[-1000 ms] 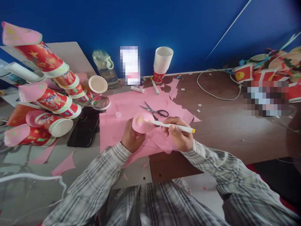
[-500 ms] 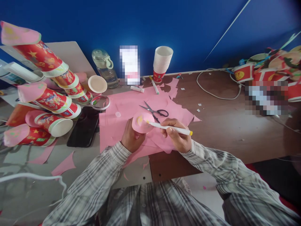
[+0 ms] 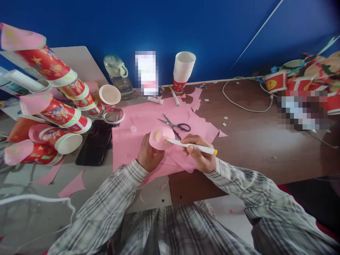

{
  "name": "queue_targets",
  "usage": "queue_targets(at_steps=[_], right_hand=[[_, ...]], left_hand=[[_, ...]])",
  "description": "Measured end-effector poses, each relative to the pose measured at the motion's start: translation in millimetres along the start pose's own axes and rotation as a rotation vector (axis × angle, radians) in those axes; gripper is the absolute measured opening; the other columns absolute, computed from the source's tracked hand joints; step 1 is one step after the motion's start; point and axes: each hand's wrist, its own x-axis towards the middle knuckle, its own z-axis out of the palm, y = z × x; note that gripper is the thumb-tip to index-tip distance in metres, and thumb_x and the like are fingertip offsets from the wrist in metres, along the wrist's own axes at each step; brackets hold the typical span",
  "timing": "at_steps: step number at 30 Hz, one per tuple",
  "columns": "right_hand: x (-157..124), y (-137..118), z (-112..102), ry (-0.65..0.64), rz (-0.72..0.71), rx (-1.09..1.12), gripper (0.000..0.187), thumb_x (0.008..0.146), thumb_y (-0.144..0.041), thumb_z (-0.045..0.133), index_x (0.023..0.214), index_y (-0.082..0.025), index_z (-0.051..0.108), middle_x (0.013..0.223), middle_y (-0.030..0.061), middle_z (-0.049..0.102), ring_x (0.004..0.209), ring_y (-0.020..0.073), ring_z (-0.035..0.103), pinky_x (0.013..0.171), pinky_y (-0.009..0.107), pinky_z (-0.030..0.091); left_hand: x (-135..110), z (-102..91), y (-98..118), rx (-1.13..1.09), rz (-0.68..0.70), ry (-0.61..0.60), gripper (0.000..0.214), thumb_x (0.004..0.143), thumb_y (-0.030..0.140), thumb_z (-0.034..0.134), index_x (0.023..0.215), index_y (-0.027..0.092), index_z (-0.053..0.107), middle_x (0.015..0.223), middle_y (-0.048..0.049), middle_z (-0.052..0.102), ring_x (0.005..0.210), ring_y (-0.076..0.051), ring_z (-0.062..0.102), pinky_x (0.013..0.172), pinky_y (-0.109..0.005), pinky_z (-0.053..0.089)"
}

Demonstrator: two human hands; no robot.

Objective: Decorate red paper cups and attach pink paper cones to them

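Note:
My left hand (image 3: pixel 151 155) is closed around a pink paper cone (image 3: pixel 160 142) that has yellow marks on its surface; whatever may sit under the cone is hidden. Between the fingers of my right hand (image 3: pixel 199 153) is a white marker (image 3: pixel 195 146) with a yellow end, its tip at the right part of the cone. Black-handled scissors (image 3: pixel 174 124) lie just beyond the cone, blades apart, on pink paper sheets (image 3: pixel 127 141). Two more markers rest at the paper's far edge, a white one (image 3: pixel 155 100) and one with a green end (image 3: pixel 175 98).
Red cups with pink cone tops (image 3: pixel 50 109) stand and lie at the left, near a black phone (image 3: pixel 94 145). A water bottle (image 3: pixel 119 78) and a cup stack (image 3: pixel 183 71) stand by the blue wall. Decorated cups (image 3: pixel 276 82) and a white cable (image 3: pixel 239 106) are at the right.
The marker's tip has shifted very slightly on the cone. Both hands keep nearly the same place and hold.

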Motion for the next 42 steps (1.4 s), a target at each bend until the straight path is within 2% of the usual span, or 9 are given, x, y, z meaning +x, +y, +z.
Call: queue_targets(at_steps=[5, 10, 15, 24, 29, 35, 42], right_hand=[[-0.1, 0.0, 0.5, 0.018, -0.019, 0.016, 0.039, 0.108, -0.061, 0.090, 0.100, -0.023, 0.091, 0.072, 0.0035, 0.082, 0.051, 0.0179, 0.066, 0.046, 0.031, 0.055], [-0.3, -0.6, 1.5, 0.013, 0.007, 0.024, 0.034, 0.109, -0.058, 0.091, 0.100, -0.025, 0.092, 0.075, 0.0041, 0.085, 0.051, 0.0183, 0.068, 0.048, 0.033, 0.057], [1.3, -0.4, 2.2, 0.063, 0.028, 0.044, 0.042, 0.107, -0.066, 0.092, 0.099, -0.024, 0.091, 0.070, 0.0027, 0.081, 0.051, 0.0190, 0.068, 0.046, 0.032, 0.055], [1.1, 0.2, 2.4, 0.031, -0.068, 0.052, 0.026, 0.112, -0.049, 0.090, 0.104, -0.024, 0.093, 0.075, 0.0031, 0.084, 0.052, 0.0172, 0.069, 0.050, 0.031, 0.058], [1.0, -0.5, 2.3, 0.022, -0.036, 0.050, 0.031, 0.111, -0.053, 0.090, 0.104, -0.023, 0.092, 0.074, 0.0030, 0.083, 0.051, 0.0168, 0.067, 0.048, 0.031, 0.056], [2.1, -0.1, 2.8, 0.053, 0.020, 0.051, 0.042, 0.106, -0.067, 0.091, 0.099, -0.025, 0.089, 0.070, 0.0015, 0.079, 0.051, 0.0186, 0.066, 0.046, 0.032, 0.054], [2.1, 3.0, 3.3, -0.001, 0.014, 0.069, 0.040, 0.106, -0.063, 0.094, 0.102, -0.024, 0.090, 0.075, 0.0032, 0.084, 0.051, 0.0162, 0.065, 0.047, 0.031, 0.058]], left_hand=[[0.0, 0.0, 0.4, -0.019, -0.026, -0.002, 0.043, 0.069, 0.022, 0.055, 0.110, 0.014, 0.043, 0.103, -0.0133, 0.050, 0.101, -0.026, 0.049, 0.084, -0.044, 0.046], [-0.6, 0.7, -0.3, -0.030, -0.032, 0.001, 0.046, 0.068, 0.020, 0.055, 0.112, 0.015, 0.041, 0.104, -0.0129, 0.050, 0.101, -0.026, 0.050, 0.085, -0.044, 0.046], [-1.3, 0.8, -1.5, -0.022, -0.014, 0.007, 0.046, 0.069, 0.020, 0.055, 0.112, 0.016, 0.040, 0.103, -0.0128, 0.050, 0.101, -0.026, 0.050, 0.082, -0.043, 0.047], [-0.3, -0.2, 0.9, -0.030, -0.031, 0.001, 0.046, 0.068, 0.019, 0.054, 0.112, 0.015, 0.041, 0.103, -0.0132, 0.049, 0.102, -0.026, 0.049, 0.085, -0.044, 0.046], [-0.3, -0.1, 0.7, -0.022, -0.037, -0.005, 0.045, 0.069, 0.020, 0.054, 0.112, 0.014, 0.042, 0.103, -0.0136, 0.050, 0.101, -0.026, 0.050, 0.084, -0.043, 0.046], [-1.4, 0.9, -1.5, -0.030, -0.035, -0.005, 0.047, 0.068, 0.018, 0.054, 0.113, 0.017, 0.040, 0.103, -0.0126, 0.049, 0.100, -0.026, 0.050, 0.081, -0.044, 0.047], [-1.0, 0.7, -0.7, -0.032, -0.026, -0.003, 0.048, 0.068, 0.019, 0.055, 0.114, 0.016, 0.040, 0.104, -0.0127, 0.050, 0.101, -0.026, 0.050, 0.085, -0.044, 0.046]])
